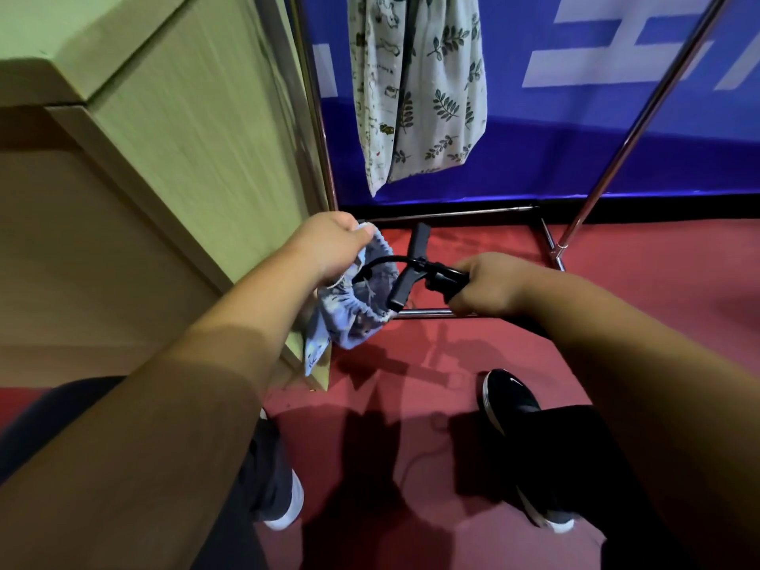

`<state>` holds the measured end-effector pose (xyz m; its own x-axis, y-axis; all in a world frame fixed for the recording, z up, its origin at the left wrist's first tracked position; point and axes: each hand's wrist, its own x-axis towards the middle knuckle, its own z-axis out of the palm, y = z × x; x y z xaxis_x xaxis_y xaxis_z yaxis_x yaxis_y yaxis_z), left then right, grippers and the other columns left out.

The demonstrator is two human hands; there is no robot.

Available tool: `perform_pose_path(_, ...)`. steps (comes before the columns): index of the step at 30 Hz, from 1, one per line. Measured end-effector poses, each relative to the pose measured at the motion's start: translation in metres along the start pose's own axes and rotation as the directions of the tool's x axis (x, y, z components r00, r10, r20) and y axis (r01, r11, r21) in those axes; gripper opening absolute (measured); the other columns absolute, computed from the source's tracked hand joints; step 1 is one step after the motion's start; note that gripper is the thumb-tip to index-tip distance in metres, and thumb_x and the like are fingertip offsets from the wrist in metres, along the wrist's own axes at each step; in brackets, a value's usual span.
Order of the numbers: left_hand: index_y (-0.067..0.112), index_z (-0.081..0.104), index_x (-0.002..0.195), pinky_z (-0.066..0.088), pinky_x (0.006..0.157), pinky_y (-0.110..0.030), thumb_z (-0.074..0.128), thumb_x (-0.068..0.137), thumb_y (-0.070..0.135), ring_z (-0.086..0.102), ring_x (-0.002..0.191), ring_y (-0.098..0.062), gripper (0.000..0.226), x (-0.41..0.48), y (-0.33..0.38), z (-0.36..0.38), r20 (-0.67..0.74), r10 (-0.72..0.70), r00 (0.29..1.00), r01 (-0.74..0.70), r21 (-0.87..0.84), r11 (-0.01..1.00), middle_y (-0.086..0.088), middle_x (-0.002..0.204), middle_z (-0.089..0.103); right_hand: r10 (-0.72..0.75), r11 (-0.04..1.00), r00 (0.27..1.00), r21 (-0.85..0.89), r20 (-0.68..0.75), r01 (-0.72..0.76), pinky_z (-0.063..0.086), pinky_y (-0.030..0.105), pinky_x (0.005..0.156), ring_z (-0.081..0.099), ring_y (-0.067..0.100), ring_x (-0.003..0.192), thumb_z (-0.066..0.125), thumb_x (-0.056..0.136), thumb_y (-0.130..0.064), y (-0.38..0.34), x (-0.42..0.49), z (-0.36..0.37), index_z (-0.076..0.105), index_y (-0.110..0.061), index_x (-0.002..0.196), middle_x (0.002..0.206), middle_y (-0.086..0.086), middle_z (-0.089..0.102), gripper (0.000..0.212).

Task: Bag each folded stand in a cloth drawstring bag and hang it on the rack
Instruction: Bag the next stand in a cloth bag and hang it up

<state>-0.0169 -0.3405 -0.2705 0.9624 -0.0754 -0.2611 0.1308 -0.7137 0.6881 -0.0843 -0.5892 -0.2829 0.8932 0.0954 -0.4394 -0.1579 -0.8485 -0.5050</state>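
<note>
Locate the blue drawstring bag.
Head view, centre: the blue drawstring bag hangs from the left hand, which grips its rim, beside the corner of the wooden cabinet; the right hand holds the black stand at its mouth.

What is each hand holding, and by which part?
The left hand grips the blue bag by its rim; the right hand grips the stand by one end.

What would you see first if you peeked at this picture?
Right in the middle, two hands meet: the left hand grips the open mouth of a blue cloth drawstring bag, and the right hand holds a black folded stand at that mouth. Above them, a leaf-print cloth bag hangs between the poles of the metal rack, in front of a bright blue banner.
</note>
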Motion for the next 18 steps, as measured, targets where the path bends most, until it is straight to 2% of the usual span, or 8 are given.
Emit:
perform_pose_path(2,0.015,0.063,0.079,0.046,0.067,-0.030,0.065,0.100,0.048,0.056,0.064,-0.021,0.039,-0.003,0.003,0.001,0.028,0.060,0.998,-0.062,0.081,0.995,-0.003,0.071,0.064,0.013,0.999,1.000,-0.050,-0.005,-0.013,0.059,0.038,0.080,0.071,0.028,0.084,0.074,0.080,-0.017,-0.002,0.001,0.001,0.075,-0.021,0.099,0.087,0.007,0.075,0.019)
perform_pose_path(6,0.011,0.066,0.082,0.032,0.055,-0.027,0.066,0.098,0.048,0.043,0.056,-0.017,0.041,-0.010,0.012,0.007,0.149,0.089,0.985,-0.094,0.021,0.995,-0.003,0.069,0.051,0.086,0.981,0.996,-0.172,-0.038,-0.091,0.050,0.029,0.059,0.068,0.027,0.067,0.071,0.084,-0.026,-0.003,0.003,0.000,0.072,-0.016,0.094,0.072,0.007,0.070,0.014)
perform_pose_path(8,0.007,0.066,0.087,0.029,0.049,-0.025,0.065,0.098,0.050,0.038,0.049,-0.015,0.045,-0.011,0.015,0.010,0.150,0.091,0.984,-0.093,0.003,0.996,-0.004,0.068,0.049,0.088,0.974,0.994,-0.203,-0.061,-0.098,0.046,0.028,0.053,0.069,0.027,0.062,0.067,0.085,-0.028,-0.005,0.004,0.000,0.072,-0.010,0.088,0.066,0.009,0.070,0.019)
perform_pose_path(12,0.013,0.065,0.082,0.029,0.049,-0.025,0.062,0.101,0.051,0.038,0.038,-0.008,0.043,-0.008,0.014,0.015,0.069,0.034,0.997,-0.038,0.055,0.998,0.012,0.045,0.044,-0.022,0.982,1.000,-0.189,-0.004,0.021,0.057,0.035,0.068,0.074,0.031,0.073,0.067,0.092,-0.037,-0.015,0.002,-0.001,0.072,-0.008,0.088,0.077,0.014,0.077,0.030)
perform_pose_path(14,0.017,0.059,0.076,0.029,0.050,-0.026,0.060,0.103,0.049,0.042,0.046,-0.014,0.042,-0.006,0.014,0.017,0.036,0.019,0.999,-0.021,0.051,0.998,0.010,0.043,0.042,-0.074,0.986,0.997,-0.148,0.013,0.075,0.059,0.036,0.069,0.073,0.029,0.067,0.072,0.091,-0.036,-0.017,0.002,0.000,0.071,-0.013,0.093,0.078,0.011,0.077,0.023)
perform_pose_path(18,0.017,0.055,0.073,0.037,0.062,-0.029,0.057,0.105,0.048,0.049,0.064,-0.023,0.045,-0.002,0.013,0.019,-0.024,0.018,1.000,-0.017,0.055,0.998,0.000,0.062,0.051,-0.088,0.993,0.993,-0.069,0.082,0.094,0.052,0.026,0.052,0.060,0.019,0.051,0.080,0.086,-0.027,-0.014,0.004,0.004,0.073,-0.021,0.092,0.067,0.003,0.068,0.010)
